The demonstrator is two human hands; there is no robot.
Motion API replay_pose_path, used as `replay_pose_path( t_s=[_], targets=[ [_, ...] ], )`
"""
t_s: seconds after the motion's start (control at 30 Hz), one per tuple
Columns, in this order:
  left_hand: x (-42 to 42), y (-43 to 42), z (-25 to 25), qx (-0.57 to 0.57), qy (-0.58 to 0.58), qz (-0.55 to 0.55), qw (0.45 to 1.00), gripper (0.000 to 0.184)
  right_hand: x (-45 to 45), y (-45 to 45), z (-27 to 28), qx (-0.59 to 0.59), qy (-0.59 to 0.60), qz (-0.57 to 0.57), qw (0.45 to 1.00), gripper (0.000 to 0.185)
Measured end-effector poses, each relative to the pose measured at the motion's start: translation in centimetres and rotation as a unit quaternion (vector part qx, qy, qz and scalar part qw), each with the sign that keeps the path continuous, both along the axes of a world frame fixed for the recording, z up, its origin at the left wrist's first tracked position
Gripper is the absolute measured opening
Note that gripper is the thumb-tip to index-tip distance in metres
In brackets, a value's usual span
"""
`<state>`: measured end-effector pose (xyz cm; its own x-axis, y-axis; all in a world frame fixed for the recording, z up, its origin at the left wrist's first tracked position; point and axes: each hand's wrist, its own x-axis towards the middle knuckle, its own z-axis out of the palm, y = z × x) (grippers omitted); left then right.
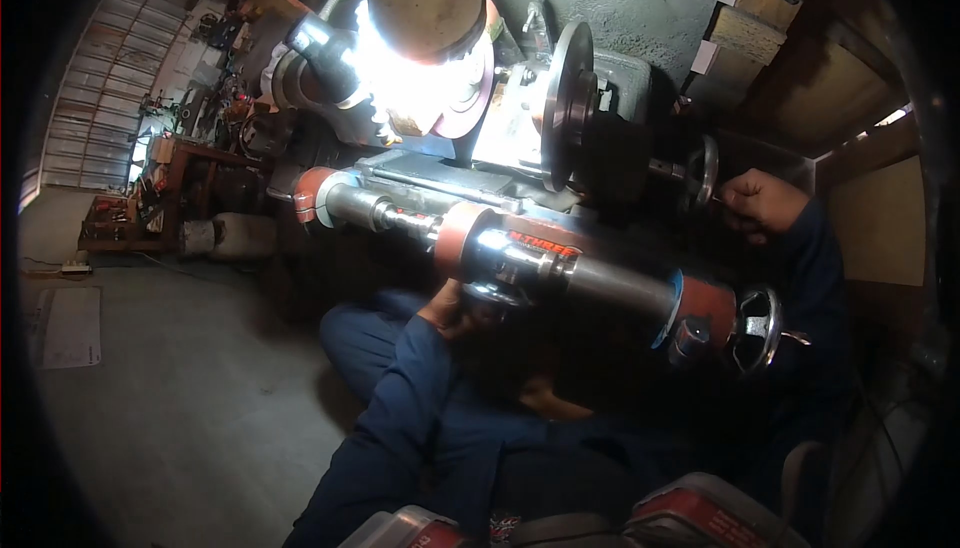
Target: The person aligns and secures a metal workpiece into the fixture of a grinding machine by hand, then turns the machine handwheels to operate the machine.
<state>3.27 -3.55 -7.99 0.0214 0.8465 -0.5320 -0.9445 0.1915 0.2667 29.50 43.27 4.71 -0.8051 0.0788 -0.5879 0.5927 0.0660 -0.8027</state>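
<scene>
My left hand (448, 312) is closed at the rim of a chrome handwheel (497, 295) under the front of the machine; its fingertips are partly hidden. At the right, my right hand (768, 202) is curled beside another handwheel (708, 173), its fingers closed at the crank handle. Between them runs a long steel shaft assembly (620, 286) with red-brown end pieces and orange lettering. Behind it, a grinding wheel (470, 98) glows under strong light, and a large dark disc (568, 108) stands upright to its right.
A lamp shade (425, 3) hangs over the wheel. A third handwheel (758, 330) with a crank sticks out at the lower right. Shelves with tools (140, 218) stand at the left, above a grey floor (210, 378). Red-labelled plastic boxes (700, 513) lie at the bottom edge.
</scene>
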Motion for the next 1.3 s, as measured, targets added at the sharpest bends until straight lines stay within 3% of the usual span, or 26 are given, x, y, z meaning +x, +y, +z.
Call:
replay_pose_path(
  t_s=[0.1, 0.13, 0.17, 0.2, 0.23, 0.3, 0.33, 0.37, 0.4, 0.43, 0.5, 0.53, 0.57, 0.6, 0.67, 0.7, 0.77, 0.8, 0.83, 0.87, 0.93, 1.03, 1.1, 1.13, 1.23, 1.3],
  targets=[
    [0.8, 0.4, 2.4, -0.231, 0.201, -0.045, 0.951, 0.076, 0.2, -0.2, -0.1, 0.0, -0.001, 0.011, 1.0, 0.031],
    [2.2, 1.5, 5.2, -0.237, 0.417, -0.124, 0.869, 0.083, 0.1, -0.3, -0.1, 0.007, -0.028, 0.03, 0.999, 0.027],
    [5.4, 2.5, 9.4, -0.204, 0.659, -0.191, 0.698, 0.092, -0.1, -0.3, -0.2, 0.014, -0.056, 0.05, 0.997, 0.025],
    [8.7, 3.5, 13.5, -0.232, 0.844, -0.217, 0.432, 0.101, -0.5, -0.2, -0.3, 0.021, -0.084, 0.071, 0.994, 0.022],
    [10.0, 3.3, 15.1, -0.146, 0.897, -0.227, 0.351, 0.112, -0.8, -0.2, -1.2, 0.153, -0.031, 0.144, 0.977, 0.022],
    [10.5, 4.0, 16.7, -0.186, 0.754, -0.145, 0.613, 0.093, -1.2, -0.4, -5.5, 0.396, 0.079, 0.278, 0.872, 0.026],
    [9.9, 4.1, 15.6, -0.21, 0.649, -0.012, 0.731, 0.077, -1.6, 0.3, -8.1, 0.368, 0.019, 0.246, 0.897, 0.032],
    [9.0, 3.9, 13.3, -0.223, 0.518, 0.122, 0.817, 0.061, -1.8, 0.6, -8.4, 0.388, 0.047, 0.166, 0.905, 0.031],
    [8.5, 3.3, 9.9, -0.137, 0.477, 0.293, 0.817, 0.036, -2.0, 0.8, -8.5, 0.405, 0.075, 0.085, 0.907, 0.03],
    [8.6, 3.5, 7.0, -0.195, 0.505, 0.326, 0.775, 0.038, -2.2, 0.7, -8.3, 0.418, 0.101, 0.002, 0.903, 0.029],
    [9.0, 2.9, 4.1, -0.104, 0.772, 0.093, 0.62, 0.047, -2.2, 1.8, -5.3, 0.444, 0.152, -0.023, 0.883, 0.026],
    [8.7, 3.5, 4.8, -0.099, 0.549, 0.166, 0.813, 0.051, -2.4, 2.1, -3.8, 0.458, 0.177, -0.034, 0.871, 0.024],
    [8.4, 4.5, 5.5, -0.085, 0.273, 0.227, 0.931, 0.055, -2.4, 1.7, -3.4, 0.438, 0.185, -0.061, 0.878, 0.022],
    [8.3, 5.1, 6.0, -0.062, -0.027, 0.268, 0.961, 0.059, -2.0, 0.7, -3.0, 0.417, 0.193, -0.086, 0.884, 0.02],
    [7.9, 3.6, 3.6, -0.05, -0.019, 0.253, 0.966, 0.063, -2.0, 0.4, -3.7, 0.414, 0.215, -0.125, 0.875, 0.017],
    [7.7, 3.2, 2.7, -0.042, -0.012, 0.244, 0.969, 0.065, -2.4, 0.8, -4.2, 0.436, 0.149, -0.09, 0.883, 0.02],
    [9.7, 5.0, 2.9, -0.132, 0.273, 0.315, 0.899, 0.066, -3.2, 1.4, -5.5, 0.469, 0.012, -0.019, 0.883, 0.027],
    [10.9, 6.1, 3.0, -0.193, 0.406, 0.335, 0.828, 0.069, -1.7, 3.7, -11.7, 0.426, 0.027, -0.001, 0.904, 0.033],
    [11.5, 6.7, 3.0, -0.205, 0.466, 0.335, 0.793, 0.067, -0.2, 5.9, -17.8, 0.379, 0.039, 0.016, 0.924, 0.04],
    [12.0, 6.9, 3.0, -0.187, 0.48, 0.33, 0.791, 0.066, -0.5, 4.4, -15.4, 0.373, 0.011, 0.118, 0.92, 0.043],
    [13.1, 6.7, 2.4, -0.131, 0.39, 0.323, 0.852, 0.064, -4.3, -1.4, -1.8, 0.237, -0.122, 0.23, 0.936, 0.041],
    [13.2, 5.3, -1.0, -0.097, 0.247, 0.343, 0.901, 0.061, -4.4, -1.1, -2.2, 0.157, -0.196, 0.191, 0.949, 0.039],
    [12.6, 4.7, -3.6, -0.106, 0.231, 0.384, 0.887, 0.06, -2.8, 0.6, -8.2, 0.349, -0.006, 0.14, 0.927, 0.033],
    [11.8, 4.5, -4.0, -0.108, 0.239, 0.397, 0.88, 0.059, -2.8, 0.5, -9.0, 0.437, 0.091, 0.109, 0.888, 0.03],
    [8.9, 3.8, -2.4, -0.099, 0.28, 0.391, 0.871, 0.057, -3.0, 1.5, -4.5, 0.529, 0.157, -0.035, 0.833, 0.021],
    [6.8, 3.6, 1.2, -0.08, 0.267, 0.339, 0.899, 0.056, -2.2, 1.1, 0.6, 0.342, 0.111, 0.027, 0.933, 0.02]
  ],
)
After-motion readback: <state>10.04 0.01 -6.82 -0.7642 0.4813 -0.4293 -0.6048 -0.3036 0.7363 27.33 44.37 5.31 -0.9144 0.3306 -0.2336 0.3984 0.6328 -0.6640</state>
